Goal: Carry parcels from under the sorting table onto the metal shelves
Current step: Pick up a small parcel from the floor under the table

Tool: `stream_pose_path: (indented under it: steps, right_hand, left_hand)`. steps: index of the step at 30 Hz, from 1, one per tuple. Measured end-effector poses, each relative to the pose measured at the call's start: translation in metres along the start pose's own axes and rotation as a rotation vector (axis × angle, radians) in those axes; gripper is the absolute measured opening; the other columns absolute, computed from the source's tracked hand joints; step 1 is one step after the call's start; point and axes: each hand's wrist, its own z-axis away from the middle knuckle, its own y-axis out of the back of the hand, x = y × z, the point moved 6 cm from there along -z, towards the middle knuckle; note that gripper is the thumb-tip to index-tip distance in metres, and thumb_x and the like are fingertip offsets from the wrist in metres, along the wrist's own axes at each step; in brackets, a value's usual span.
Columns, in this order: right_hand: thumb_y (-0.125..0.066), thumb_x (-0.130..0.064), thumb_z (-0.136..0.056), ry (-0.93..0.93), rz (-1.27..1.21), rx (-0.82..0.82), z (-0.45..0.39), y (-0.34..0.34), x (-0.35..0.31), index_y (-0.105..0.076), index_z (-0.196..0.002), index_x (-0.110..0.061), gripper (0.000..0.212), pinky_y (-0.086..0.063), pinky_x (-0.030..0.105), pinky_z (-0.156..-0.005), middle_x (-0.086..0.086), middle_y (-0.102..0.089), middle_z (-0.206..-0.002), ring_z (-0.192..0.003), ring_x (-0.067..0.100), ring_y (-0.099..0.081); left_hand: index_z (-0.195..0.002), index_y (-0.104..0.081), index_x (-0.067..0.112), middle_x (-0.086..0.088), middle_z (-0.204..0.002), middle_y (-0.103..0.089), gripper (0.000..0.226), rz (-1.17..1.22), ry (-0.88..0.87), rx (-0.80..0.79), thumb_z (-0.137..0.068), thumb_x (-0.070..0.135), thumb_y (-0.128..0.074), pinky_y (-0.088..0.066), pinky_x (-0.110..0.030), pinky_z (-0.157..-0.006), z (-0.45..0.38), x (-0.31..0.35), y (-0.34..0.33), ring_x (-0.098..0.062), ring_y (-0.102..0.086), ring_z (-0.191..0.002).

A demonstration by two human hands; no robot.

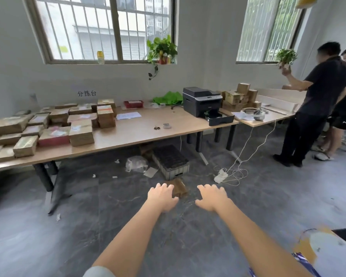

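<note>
A small brown cardboard parcel lies on the grey floor in front of a dark plastic crate, which stands partly under the long wooden sorting table. More brown boxes sit behind the crate under the table. Both my arms stretch forward. My left hand hovers just left of the parcel with fingers spread, holding nothing. My right hand hovers to its right, also spread and empty. Neither hand touches the parcel. No metal shelves are in view.
Many taped parcels cover the table's left end. A printer stands at its right end. A power strip with white cables lies on the floor right of the crate. A plastic bag lies left. Two people stand at the right.
</note>
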Motion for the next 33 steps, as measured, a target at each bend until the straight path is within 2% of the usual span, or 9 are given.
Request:
stream_pose_path:
  steps: [8,12,19,33]
  right_hand:
    - [-0.044,-0.036,-0.085,0.006,-0.045,-0.054,-0.144,0.017,0.025,-0.037,-0.139,-0.019,0.058,-0.03,0.045,-0.105,0.008,-0.047,-0.139,-0.13,0.03,-0.04]
    - [-0.044,-0.036,-0.086,0.052,-0.09,-0.038,-0.229,0.035,0.038,-0.028,-0.146,-0.022,0.064,-0.029,0.047,-0.106,0.007,-0.044,-0.144,-0.132,0.031,-0.039]
    - [-0.042,-0.04,-0.088,0.127,-0.101,-0.016,-0.356,0.069,0.058,-0.02,-0.15,-0.022,0.068,-0.031,0.047,-0.108,0.006,-0.034,-0.152,-0.135,0.031,-0.037]
    - [-0.044,-0.039,-0.088,0.165,-0.078,-0.126,-0.599,0.087,0.069,-0.022,-0.149,-0.021,0.067,-0.031,0.048,-0.108,0.006,-0.036,-0.151,-0.134,0.031,-0.038]
  left_hand:
    - [-0.148,-0.031,0.018,-0.008,-0.15,-0.04,0.06,0.008,0.017,-0.025,-0.093,0.044,-0.035,-0.032,-0.043,-0.11,-0.144,-0.021,0.017,-0.028,-0.033,-0.139]
    - [-0.15,-0.027,0.02,-0.007,-0.154,-0.035,0.062,0.019,0.045,-0.022,-0.094,0.045,-0.033,-0.03,-0.045,-0.113,-0.227,-0.027,0.031,-0.028,-0.03,-0.143]
    - [-0.149,-0.029,0.02,-0.008,-0.15,-0.04,0.061,0.044,0.086,-0.009,-0.093,0.044,-0.034,-0.035,-0.046,-0.11,-0.344,-0.037,0.057,-0.029,-0.037,-0.137]
    - [-0.148,-0.03,0.02,-0.008,-0.15,-0.039,0.061,0.124,0.16,-0.107,-0.093,0.044,-0.033,-0.034,-0.046,-0.11,-0.574,-0.086,0.06,-0.03,-0.035,-0.138]
